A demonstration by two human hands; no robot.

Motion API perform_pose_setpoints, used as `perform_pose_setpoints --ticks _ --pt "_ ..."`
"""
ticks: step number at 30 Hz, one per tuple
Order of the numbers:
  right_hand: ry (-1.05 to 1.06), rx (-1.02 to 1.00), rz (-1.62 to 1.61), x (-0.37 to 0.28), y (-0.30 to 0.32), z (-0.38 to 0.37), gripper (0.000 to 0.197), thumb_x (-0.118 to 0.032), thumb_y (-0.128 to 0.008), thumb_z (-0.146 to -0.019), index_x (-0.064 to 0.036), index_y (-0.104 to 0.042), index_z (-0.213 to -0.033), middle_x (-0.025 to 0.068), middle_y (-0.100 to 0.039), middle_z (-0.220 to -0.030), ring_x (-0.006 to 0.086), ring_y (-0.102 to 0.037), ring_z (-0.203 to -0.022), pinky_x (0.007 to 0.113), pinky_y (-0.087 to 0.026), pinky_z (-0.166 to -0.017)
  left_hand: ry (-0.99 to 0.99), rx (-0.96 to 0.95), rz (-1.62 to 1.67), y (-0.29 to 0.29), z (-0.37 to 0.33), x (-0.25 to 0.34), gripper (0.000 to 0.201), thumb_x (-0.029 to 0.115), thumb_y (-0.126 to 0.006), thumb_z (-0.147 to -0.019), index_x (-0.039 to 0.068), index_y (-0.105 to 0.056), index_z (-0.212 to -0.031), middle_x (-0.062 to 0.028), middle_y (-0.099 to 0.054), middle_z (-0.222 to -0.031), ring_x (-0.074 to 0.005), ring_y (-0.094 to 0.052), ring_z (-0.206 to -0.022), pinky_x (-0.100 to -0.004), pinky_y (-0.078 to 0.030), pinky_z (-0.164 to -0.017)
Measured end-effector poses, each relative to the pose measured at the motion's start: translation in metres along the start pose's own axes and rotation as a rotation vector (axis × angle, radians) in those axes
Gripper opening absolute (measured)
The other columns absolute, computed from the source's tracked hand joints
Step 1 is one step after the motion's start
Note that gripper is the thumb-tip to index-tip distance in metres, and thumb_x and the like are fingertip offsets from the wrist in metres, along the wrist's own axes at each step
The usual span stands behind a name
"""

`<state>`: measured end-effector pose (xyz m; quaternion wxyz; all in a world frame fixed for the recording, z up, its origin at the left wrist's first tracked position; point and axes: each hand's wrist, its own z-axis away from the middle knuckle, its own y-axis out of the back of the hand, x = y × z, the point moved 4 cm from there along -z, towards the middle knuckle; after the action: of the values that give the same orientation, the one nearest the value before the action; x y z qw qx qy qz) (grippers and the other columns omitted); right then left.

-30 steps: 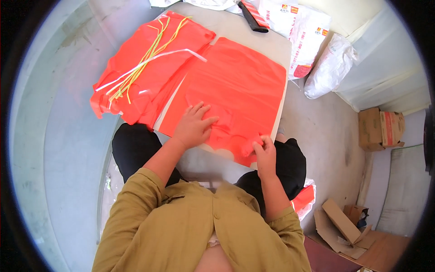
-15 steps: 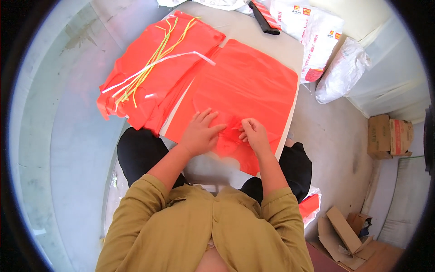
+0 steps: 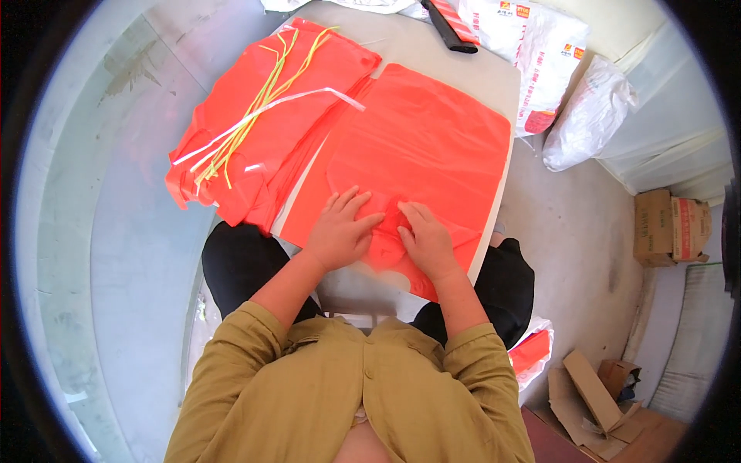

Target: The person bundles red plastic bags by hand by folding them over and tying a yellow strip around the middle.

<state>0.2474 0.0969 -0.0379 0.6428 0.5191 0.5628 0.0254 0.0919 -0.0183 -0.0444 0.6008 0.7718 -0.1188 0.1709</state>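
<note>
Thin red plastic bags (image 3: 432, 123) lie flat on the table in front of me, their near edge curved and hanging at the table's front. My left hand (image 3: 340, 230) rests on the near left part of the sheet with its fingers spread. Beside it, my right hand (image 3: 424, 238) lies on the same plastic, fingers stretched out toward the left. Between the hands the plastic is slightly wrinkled. On the left, a second stack of red plastic bags (image 3: 285, 92) carries several yellow strips (image 3: 266, 96) and a white strip (image 3: 289, 99) laid across it.
At the table's far edge (image 3: 401, 35) lies a black and red object (image 3: 451, 29). White printed sacks (image 3: 532, 58) stand behind it, with a white plastic bundle (image 3: 590, 116) to their right. Cardboard boxes (image 3: 656, 228) and flattened cardboard (image 3: 583, 401) are on the floor at right.
My right hand has gone from a raised pinch on the plastic to lying on it with fingers extended. The wrinkled plastic there is flatter. My left hand has stayed in place.
</note>
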Motion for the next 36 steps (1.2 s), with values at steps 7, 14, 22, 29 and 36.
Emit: perform_pose_setpoints --ticks 7,14,22,29,36 --pt "0.138 0.014 0.087 -0.002 -0.004 -0.001 0.024 -0.013 -0.066 -0.088 -0.0088 -0.069 -0.112 0.0094 -0.064 -0.120 0.0303 -0.065 -0.105 0.041 -0.055 -0.086 -0.019 -0.011 -0.042 0.001 -0.001 0.003 0.050 0.020 -0.063 -0.083 0.027 -0.062 -0.132 -0.0158 -0.047 -0.145 -0.0407 -0.038 -0.139 -0.0591 -0.030 -0.113" --pt "0.101 0.007 0.071 -0.001 -0.002 -0.002 0.023 -0.012 -0.066 -0.088 -0.0069 -0.071 -0.109 0.0071 -0.064 -0.120 0.0284 -0.066 -0.103 0.038 -0.055 -0.084 -0.049 -0.003 -0.088 0.001 -0.002 0.005 0.050 0.020 -0.063 -0.084 0.032 -0.062 -0.132 -0.0152 -0.048 -0.144 -0.0399 -0.040 -0.138 -0.0591 -0.031 -0.112" --pt "0.088 0.007 0.022 0.001 0.000 -0.002 0.023 -0.013 -0.065 -0.088 -0.0080 -0.070 -0.110 0.0071 -0.064 -0.121 0.0290 -0.066 -0.104 0.039 -0.055 -0.086 -0.050 -0.026 -0.047 0.004 -0.003 0.005 0.050 0.019 -0.065 -0.081 0.029 -0.064 -0.131 -0.0156 -0.047 -0.144 -0.0402 -0.037 -0.139 -0.0593 -0.030 -0.112" --pt "0.072 -0.013 -0.078 0.006 0.001 -0.002 0.023 -0.013 -0.064 -0.089 -0.0085 -0.070 -0.111 0.0084 -0.064 -0.121 0.0304 -0.066 -0.104 0.041 -0.054 -0.088 -0.011 -0.063 -0.042 0.002 -0.007 0.009 0.055 0.012 -0.070 -0.074 0.028 -0.066 -0.127 -0.0128 -0.047 -0.144 -0.0400 -0.032 -0.142 -0.0626 -0.026 -0.113" --pt "0.029 -0.063 -0.194 0.024 -0.003 -0.003 0.028 -0.004 -0.060 -0.087 -0.0054 -0.069 -0.114 0.0116 -0.062 -0.129 0.0314 -0.064 -0.112 0.039 -0.053 -0.094 -0.044 -0.005 0.146 -0.009 -0.020 0.004 0.022 0.010 -0.073 -0.077 0.015 -0.075 -0.098 -0.0069 -0.064 -0.123 -0.0365 -0.048 -0.131 -0.0568 -0.035 -0.108"
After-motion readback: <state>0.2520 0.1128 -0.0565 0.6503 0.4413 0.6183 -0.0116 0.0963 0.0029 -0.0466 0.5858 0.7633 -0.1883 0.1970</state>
